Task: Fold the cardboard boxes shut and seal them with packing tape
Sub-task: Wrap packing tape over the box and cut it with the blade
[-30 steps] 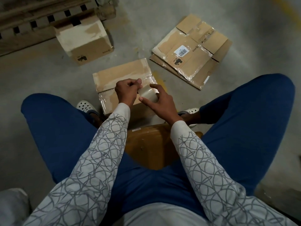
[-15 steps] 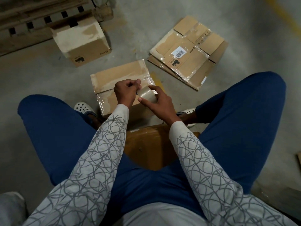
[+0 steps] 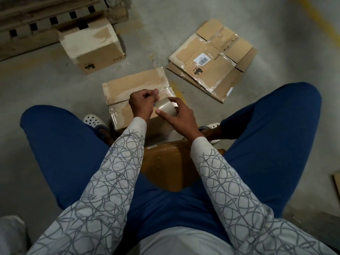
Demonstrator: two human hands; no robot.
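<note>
"PICO" and a "UN 3481" mark are printed on the closed cardboard box (image 3: 99, 56) at upper left. Both also appear on the flattened box (image 3: 217, 74) at upper right. The print on its barcode label (image 3: 202, 59) is too small to read.

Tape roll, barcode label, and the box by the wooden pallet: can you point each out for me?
tape roll (image 3: 166, 107): head view, on its curved outer face.
barcode label (image 3: 203, 60): head view, middle of the white sticker.
box by the pallet (image 3: 103, 57): head view, on its brown front side.
</note>
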